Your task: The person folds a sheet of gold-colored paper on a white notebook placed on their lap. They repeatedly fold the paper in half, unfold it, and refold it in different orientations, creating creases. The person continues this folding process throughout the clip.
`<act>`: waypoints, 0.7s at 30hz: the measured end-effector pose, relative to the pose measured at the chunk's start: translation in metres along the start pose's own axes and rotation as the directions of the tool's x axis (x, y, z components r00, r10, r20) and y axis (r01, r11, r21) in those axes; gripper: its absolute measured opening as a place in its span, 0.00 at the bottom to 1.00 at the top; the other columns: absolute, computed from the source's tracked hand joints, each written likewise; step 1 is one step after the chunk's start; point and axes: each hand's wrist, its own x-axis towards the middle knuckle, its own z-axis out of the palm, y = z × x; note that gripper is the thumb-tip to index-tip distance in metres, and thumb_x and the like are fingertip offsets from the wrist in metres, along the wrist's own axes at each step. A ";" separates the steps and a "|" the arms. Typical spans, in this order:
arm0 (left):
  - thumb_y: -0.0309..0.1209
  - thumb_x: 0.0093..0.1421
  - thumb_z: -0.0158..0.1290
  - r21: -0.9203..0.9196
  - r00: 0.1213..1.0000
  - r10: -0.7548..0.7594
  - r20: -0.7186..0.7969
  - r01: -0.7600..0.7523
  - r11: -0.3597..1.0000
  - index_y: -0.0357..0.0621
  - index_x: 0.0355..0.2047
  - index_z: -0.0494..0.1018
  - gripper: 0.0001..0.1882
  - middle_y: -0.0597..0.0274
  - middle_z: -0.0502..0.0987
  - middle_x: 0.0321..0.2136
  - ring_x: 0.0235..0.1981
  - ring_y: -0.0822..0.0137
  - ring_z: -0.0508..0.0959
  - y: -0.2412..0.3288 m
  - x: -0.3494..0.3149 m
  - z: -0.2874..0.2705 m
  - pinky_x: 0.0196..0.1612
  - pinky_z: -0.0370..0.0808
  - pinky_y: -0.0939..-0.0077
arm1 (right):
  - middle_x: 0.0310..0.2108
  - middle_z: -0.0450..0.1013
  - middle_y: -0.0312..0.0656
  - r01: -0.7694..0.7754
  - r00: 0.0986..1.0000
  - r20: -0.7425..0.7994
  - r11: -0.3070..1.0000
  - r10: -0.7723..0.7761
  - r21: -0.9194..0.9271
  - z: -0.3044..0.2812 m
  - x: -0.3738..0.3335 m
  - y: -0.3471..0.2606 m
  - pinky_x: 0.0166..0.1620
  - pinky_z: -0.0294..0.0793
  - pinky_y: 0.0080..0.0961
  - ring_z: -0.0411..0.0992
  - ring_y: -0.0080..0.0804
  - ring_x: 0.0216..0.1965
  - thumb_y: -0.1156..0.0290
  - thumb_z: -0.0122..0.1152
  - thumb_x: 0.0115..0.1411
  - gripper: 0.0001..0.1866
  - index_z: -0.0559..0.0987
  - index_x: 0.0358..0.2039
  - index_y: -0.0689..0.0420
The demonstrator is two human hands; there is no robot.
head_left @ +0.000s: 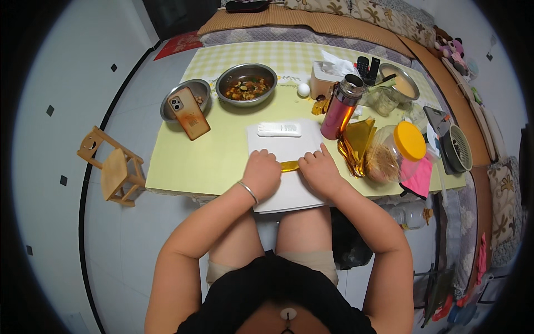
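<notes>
Between my two hands lies a narrow strip of shiny gold foil paper (290, 166), on top of white paper sheets (281, 192) at the table's front edge. My left hand (263, 172), with a silver bangle on its wrist, is closed over the strip's left end. Over the right end my right hand (319, 173) is curled, its forefinger raised a little. Both palms hide the strip's ends. A small white plastic case (279, 129) rests on the sheets beyond my hands. To the right of my right hand stands a loose stack of gold foil sheets (356, 142).
A phone (189, 114) leans on a metal bowl (199, 89) at left; a bowl of food (246, 100) stands beside it. On the right are a pink flask (340, 108), a yellow-lidded jar (409, 142), a tissue box (322, 80) and an egg (303, 89). A wooden chair (114, 170) stands left.
</notes>
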 end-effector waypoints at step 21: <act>0.17 0.51 0.54 -0.789 0.986 0.146 -0.080 -0.152 0.596 0.44 0.37 0.85 0.16 0.59 0.84 0.46 0.46 0.58 0.83 -0.056 -0.041 -0.059 0.52 0.79 0.69 | 0.73 0.55 0.52 0.007 0.948 -0.226 0.699 0.222 0.716 -0.013 -0.033 0.010 0.74 0.51 0.47 0.52 0.55 0.74 0.69 0.71 0.48 0.50 0.60 0.72 0.57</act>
